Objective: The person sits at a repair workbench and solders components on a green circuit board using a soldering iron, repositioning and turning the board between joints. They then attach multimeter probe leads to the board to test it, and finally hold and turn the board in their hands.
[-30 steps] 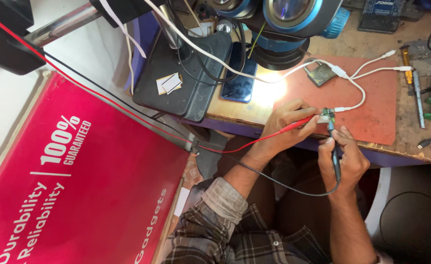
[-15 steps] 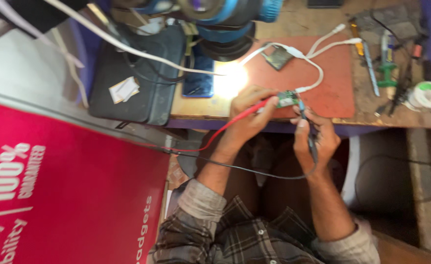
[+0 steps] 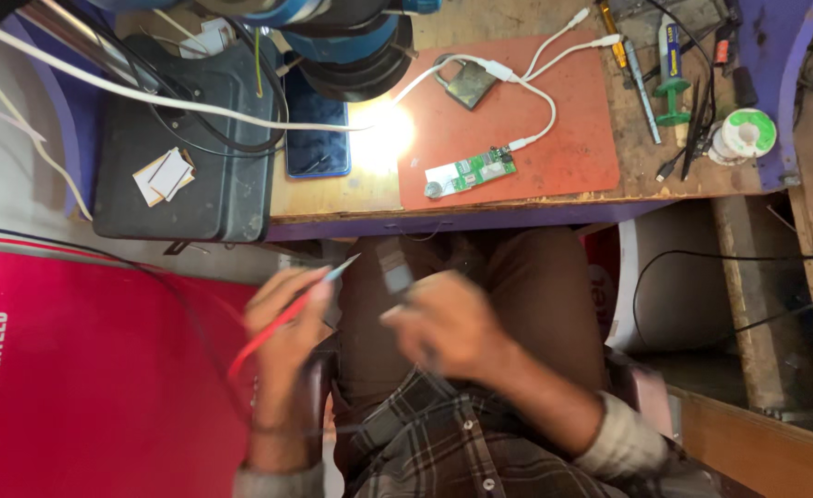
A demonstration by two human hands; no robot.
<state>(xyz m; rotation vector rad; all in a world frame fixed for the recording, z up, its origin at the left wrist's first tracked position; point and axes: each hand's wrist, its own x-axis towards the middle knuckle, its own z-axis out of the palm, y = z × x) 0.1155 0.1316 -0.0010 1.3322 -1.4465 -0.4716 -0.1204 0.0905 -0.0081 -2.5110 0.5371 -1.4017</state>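
**Holding both probes off the board**

Holding the red probe (image 3: 286,318), the left hand (image 3: 282,337) pinches it over the lap, tip up. The right hand (image 3: 448,323) is blurred around a dark probe (image 3: 394,267); grip cannot be told. The green circuit board (image 3: 469,172) lies on the orange mat (image 3: 572,120) on the table (image 3: 332,194), well apart. Judgement: steady both tips before touching the pads.

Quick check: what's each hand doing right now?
Left hand: closed on the red probe, tip pointing up toward the bench.
Right hand: blurred; seems closed on a dark probe, but grip cannot be told for sure.
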